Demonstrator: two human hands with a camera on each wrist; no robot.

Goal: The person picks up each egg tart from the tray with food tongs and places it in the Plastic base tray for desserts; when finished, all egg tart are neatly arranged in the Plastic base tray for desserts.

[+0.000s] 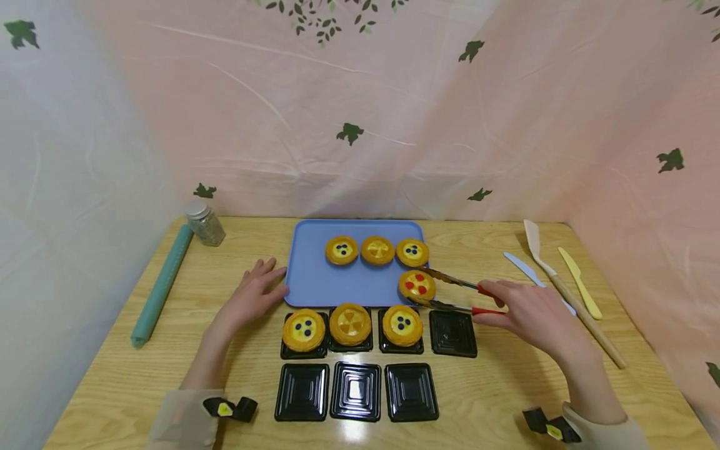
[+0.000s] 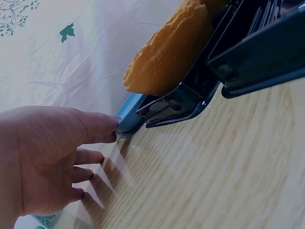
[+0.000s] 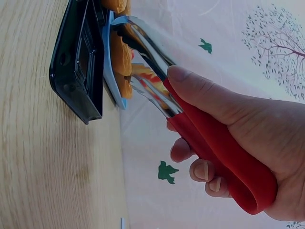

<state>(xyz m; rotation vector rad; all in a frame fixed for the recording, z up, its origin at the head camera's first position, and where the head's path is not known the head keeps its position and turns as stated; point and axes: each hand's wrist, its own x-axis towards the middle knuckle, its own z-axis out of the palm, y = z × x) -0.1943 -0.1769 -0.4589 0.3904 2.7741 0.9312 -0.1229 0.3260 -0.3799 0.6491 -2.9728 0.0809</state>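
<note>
My right hand (image 1: pixel 531 315) grips red-handled metal tongs (image 3: pixel 209 138). Their tips stand on either side of an egg tart with red pieces (image 1: pixel 417 285), at the right front corner of the blue tray (image 1: pixel 312 265). Behind it on the tray sit two tarts with dark blue dots and, between them, a tart with yellow wedges (image 1: pixel 377 250). With straight fingers, my left hand (image 1: pixel 255 295) touches the tray's left edge. In front of the tray, three black square holders (image 1: pixel 304 354) carry tarts; a fourth black holder (image 1: pixel 453 334) at their right has none.
Nearer me lies a row of three bare black holders (image 1: pixel 355 392). A teal rolling pin (image 1: pixel 162 287) and a glass jar (image 1: pixel 206 224) are at the left. On the right lie a blue knife (image 1: pixel 524 268), a wooden-handled spatula (image 1: pixel 585 319) and a yellow knife (image 1: pixel 580 282).
</note>
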